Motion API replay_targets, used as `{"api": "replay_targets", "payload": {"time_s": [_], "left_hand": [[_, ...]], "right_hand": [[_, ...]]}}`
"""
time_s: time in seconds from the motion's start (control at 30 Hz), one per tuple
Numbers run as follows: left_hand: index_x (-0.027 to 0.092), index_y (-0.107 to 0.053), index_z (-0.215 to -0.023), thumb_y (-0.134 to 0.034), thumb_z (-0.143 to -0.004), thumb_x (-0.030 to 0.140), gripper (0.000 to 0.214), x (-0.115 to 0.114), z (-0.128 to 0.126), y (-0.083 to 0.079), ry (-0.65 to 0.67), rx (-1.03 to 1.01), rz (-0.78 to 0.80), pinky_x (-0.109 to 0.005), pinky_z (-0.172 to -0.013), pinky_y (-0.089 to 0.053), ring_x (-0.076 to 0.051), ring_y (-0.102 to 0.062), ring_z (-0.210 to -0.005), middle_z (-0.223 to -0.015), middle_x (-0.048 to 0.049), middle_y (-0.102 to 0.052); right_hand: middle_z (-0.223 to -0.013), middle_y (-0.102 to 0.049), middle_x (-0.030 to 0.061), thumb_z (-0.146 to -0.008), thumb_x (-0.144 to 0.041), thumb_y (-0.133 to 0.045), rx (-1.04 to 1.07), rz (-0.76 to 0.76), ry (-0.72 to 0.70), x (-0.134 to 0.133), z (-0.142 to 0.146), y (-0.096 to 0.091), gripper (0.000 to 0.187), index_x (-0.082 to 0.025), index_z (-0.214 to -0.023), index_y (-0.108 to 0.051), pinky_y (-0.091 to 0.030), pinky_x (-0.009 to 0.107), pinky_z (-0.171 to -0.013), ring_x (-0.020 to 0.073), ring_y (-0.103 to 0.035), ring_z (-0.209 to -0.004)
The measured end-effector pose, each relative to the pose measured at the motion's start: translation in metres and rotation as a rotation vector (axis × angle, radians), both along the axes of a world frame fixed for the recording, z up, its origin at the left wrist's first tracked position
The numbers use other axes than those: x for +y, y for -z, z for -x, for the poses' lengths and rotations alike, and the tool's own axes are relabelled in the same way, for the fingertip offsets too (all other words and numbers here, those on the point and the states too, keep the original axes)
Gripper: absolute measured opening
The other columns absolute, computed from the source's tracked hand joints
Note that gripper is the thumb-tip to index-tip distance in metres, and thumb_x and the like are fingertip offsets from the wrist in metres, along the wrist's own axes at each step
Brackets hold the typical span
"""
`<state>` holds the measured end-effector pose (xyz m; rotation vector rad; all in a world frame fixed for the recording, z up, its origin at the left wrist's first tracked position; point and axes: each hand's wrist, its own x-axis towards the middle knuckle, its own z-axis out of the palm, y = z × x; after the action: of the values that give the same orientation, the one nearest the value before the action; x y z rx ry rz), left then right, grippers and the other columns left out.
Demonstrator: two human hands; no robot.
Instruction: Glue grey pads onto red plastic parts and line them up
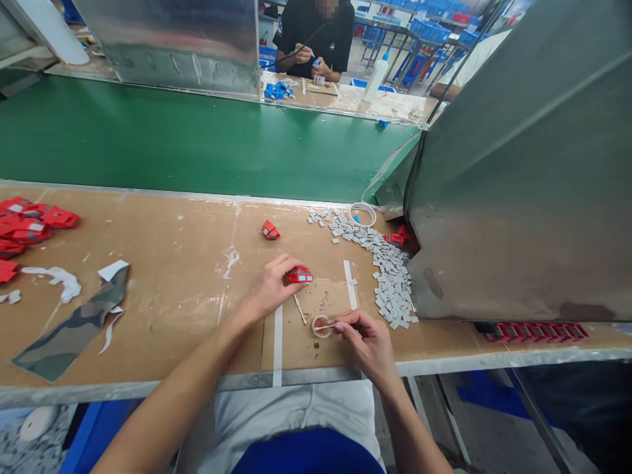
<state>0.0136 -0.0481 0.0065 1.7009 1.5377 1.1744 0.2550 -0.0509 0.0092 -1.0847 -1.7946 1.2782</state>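
Left hand (272, 283): gripping a red piece (299, 271) beyond the cup (322, 336).
Right hand (368, 339): pinching a stick (326, 326) over the cup.
Red piece: seemingly being worked on, unfinished.
Grey tiles (392, 283): lying loose right of the cup, seemingly waiting.

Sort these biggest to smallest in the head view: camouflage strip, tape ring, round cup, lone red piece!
Largest: camouflage strip
Next: tape ring
Unranked: round cup and lone red piece look alike; the cup is nearer the camera.
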Motion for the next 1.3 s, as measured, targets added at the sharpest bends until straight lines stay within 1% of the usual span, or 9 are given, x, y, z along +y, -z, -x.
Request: {"api": "replay_targets", "payload": {"time_s": [0.13, 0.27, 0.4, 0.5, 0.6, 0.7, 0.83, 1.17, 1.3], "left_hand": [[0.017, -0.069, -0.098, -0.065, -0.080, 0.013, 0.018, -0.001, -0.003, -0.004, -0.004, -0.130, 0.051, -0.027, -0.073, -0.051, -0.018, -0.064, -0.086, -0.094, -0.0058, -0.066], [0.018, -0.070, -0.097, -0.067, -0.081, 0.015, 0.017, 0.002, -0.003, 0.004, -0.005, -0.100, 0.045, -0.028, -0.075, -0.053, -0.018, -0.065, -0.085, -0.094, -0.0057, -0.068], [0.018, -0.071, -0.101, -0.068, -0.083, 0.023, 0.019, 0.007, -0.001, 0.015, 0.007, -0.107, 0.081, -0.028, -0.075, -0.055, -0.019, -0.068, -0.086, -0.097, -0.0069, -0.073], [0.017, -0.070, -0.102, -0.070, -0.082, 0.025, 0.022, 0.010, 0.000, 0.017, -0.002, -0.121, 0.104, -0.029, -0.074, -0.055, -0.019, -0.069, -0.084, -0.096, -0.0072, -0.075], [0.017, -0.070, -0.098, -0.069, -0.082, 0.024, 0.018, 0.010, -0.001, 0.014, -0.030, -0.080, 0.106, -0.027, -0.071, -0.054, -0.018, -0.068, -0.079, -0.090, -0.0057, -0.074], [0.017, -0.069, -0.094, -0.068, -0.082, 0.022, 0.013, 0.009, -0.002, 0.013, -0.039, -0.054, 0.088, -0.025, -0.068, -0.053, -0.016, -0.066, -0.075, -0.085, -0.0039, -0.072], [0.017, -0.068, -0.093, -0.067, -0.083, 0.021, 0.011, 0.008, -0.003, 0.014, -0.029, -0.015, 0.070, -0.025, -0.068, -0.051, -0.016, -0.065, -0.075, -0.083, -0.0033, -0.070], [0.017, -0.064, -0.087, -0.065, -0.084, 0.018, 0.003, 0.009, -0.002, 0.017, -0.021, 0.106, 0.008, -0.023, -0.068, -0.045, -0.013, -0.059, -0.070, -0.078, 0.0002, -0.065], [0.017, -0.064, -0.085, -0.064, -0.082, 0.015, 0.004, 0.009, -0.002, 0.017, -0.020, 0.110, -0.001, -0.022, -0.068, -0.045, -0.013, -0.057, -0.070, -0.077, 0.0009, -0.063]], "right_hand": [[-0.070, -0.073, 0.0067, -0.085, -0.048, -0.070, 0.088, 0.068, 0.052, 0.005, -0.010, 0.007, 0.033, -0.018, -0.071, -0.066, -0.051, 0.026, -0.054, 0.0162, -0.064, -0.058], [-0.064, -0.069, 0.0053, -0.084, -0.052, -0.069, 0.119, 0.148, 0.107, 0.011, -0.017, 0.012, 0.039, -0.019, -0.067, -0.061, -0.048, 0.025, -0.050, 0.0144, -0.058, -0.052], [-0.064, -0.068, 0.0037, -0.087, -0.050, -0.068, 0.160, 0.089, 0.092, 0.028, -0.010, -0.010, 0.039, -0.019, -0.065, -0.056, -0.049, 0.025, -0.051, 0.0136, -0.058, -0.053], [-0.068, -0.069, 0.0040, -0.089, -0.044, -0.068, 0.172, -0.039, 0.087, 0.051, 0.008, -0.034, 0.034, -0.019, -0.068, -0.058, -0.050, 0.026, -0.057, 0.0145, -0.061, -0.059], [-0.072, -0.071, 0.0054, -0.089, -0.042, -0.067, 0.125, -0.161, 0.074, 0.075, 0.032, -0.043, 0.029, -0.018, -0.073, -0.063, -0.050, 0.026, -0.060, 0.0152, -0.064, -0.064], [-0.073, -0.073, 0.0051, -0.089, -0.040, -0.067, 0.049, -0.224, 0.061, 0.086, 0.051, -0.034, 0.026, -0.017, -0.076, -0.067, -0.050, 0.026, -0.059, 0.0147, -0.064, -0.062], [-0.071, -0.073, 0.0047, -0.088, -0.038, -0.067, 0.009, -0.264, 0.060, 0.084, 0.057, -0.019, 0.024, -0.018, -0.074, -0.067, -0.051, 0.027, -0.058, 0.0152, -0.065, -0.059], [-0.072, -0.074, 0.0050, -0.090, -0.039, -0.064, -0.010, -0.230, 0.014, 0.080, 0.062, -0.011, 0.026, -0.018, -0.076, -0.066, -0.051, 0.025, -0.058, 0.0163, -0.068, -0.062], [-0.075, -0.075, 0.0049, -0.092, -0.038, -0.063, 0.020, -0.275, -0.003, 0.078, 0.063, -0.008, 0.025, -0.018, -0.078, -0.066, -0.052, 0.025, -0.059, 0.0159, -0.068, -0.064]]}}
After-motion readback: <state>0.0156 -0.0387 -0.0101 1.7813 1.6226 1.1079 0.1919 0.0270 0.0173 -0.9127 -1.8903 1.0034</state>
